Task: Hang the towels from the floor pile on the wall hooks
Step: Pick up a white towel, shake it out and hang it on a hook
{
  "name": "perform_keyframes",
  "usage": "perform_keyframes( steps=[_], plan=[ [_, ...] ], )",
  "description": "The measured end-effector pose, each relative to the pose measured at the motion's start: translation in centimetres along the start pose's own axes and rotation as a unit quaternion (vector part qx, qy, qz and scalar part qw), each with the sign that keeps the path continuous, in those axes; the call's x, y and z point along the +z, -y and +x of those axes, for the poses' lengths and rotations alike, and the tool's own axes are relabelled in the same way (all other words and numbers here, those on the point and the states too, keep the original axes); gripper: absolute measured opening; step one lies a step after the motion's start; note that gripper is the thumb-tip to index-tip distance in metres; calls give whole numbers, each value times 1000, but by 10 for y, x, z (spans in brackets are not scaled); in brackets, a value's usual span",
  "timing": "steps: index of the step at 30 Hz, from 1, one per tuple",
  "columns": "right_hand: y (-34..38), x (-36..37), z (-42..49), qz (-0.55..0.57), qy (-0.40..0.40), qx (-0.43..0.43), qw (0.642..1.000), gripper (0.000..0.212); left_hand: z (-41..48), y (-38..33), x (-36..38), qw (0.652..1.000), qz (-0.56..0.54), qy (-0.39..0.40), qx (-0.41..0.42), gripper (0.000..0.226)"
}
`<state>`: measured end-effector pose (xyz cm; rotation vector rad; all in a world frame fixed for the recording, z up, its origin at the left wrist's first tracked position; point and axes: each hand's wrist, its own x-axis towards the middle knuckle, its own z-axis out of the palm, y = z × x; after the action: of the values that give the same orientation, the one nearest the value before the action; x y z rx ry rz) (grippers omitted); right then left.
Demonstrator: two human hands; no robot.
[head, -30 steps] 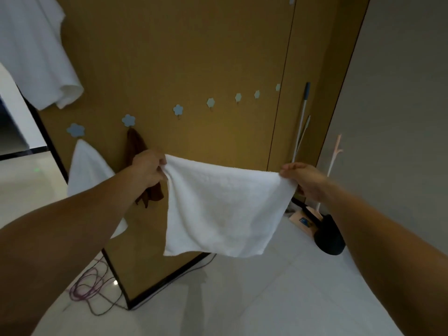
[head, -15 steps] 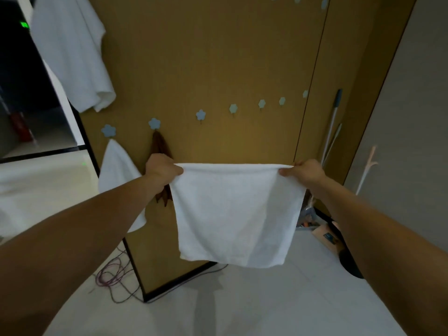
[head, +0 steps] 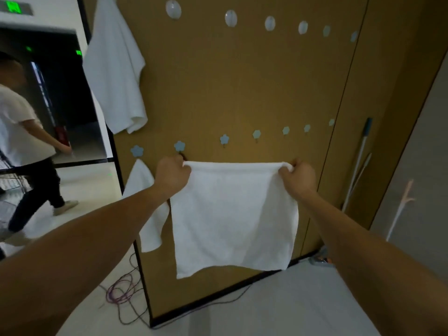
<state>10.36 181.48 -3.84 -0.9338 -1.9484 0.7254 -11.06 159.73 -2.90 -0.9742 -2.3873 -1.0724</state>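
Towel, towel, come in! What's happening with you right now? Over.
Left hand and right hand each grip a top corner. Towel stretched flat before the wall, not yet hooked. Free hook just above; nothing between.

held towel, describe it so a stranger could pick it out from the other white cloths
On the tan wall panel, just below the row of blue flower hooks, a white towel is stretched flat. Unlike the small towel on the leftmost hook and the large cloth higher up, it hangs on no hook: the left hand and right hand grip its top corners.
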Motion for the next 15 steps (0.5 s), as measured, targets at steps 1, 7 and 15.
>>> perform_keyframes(
  steps=[1,7,15],
  plan=[
    [5,7,4,49,-8,7,999,6,8,2,-2,998,-49,-21,-20,35],
    [50,57,36,207,63,-35,976,10,68,10,-10,978,-193,-66,-36,38],
    [107,104,105,149,146,-96,973,43,160,45,-28,976,-209,58,26,28]
  ],
)
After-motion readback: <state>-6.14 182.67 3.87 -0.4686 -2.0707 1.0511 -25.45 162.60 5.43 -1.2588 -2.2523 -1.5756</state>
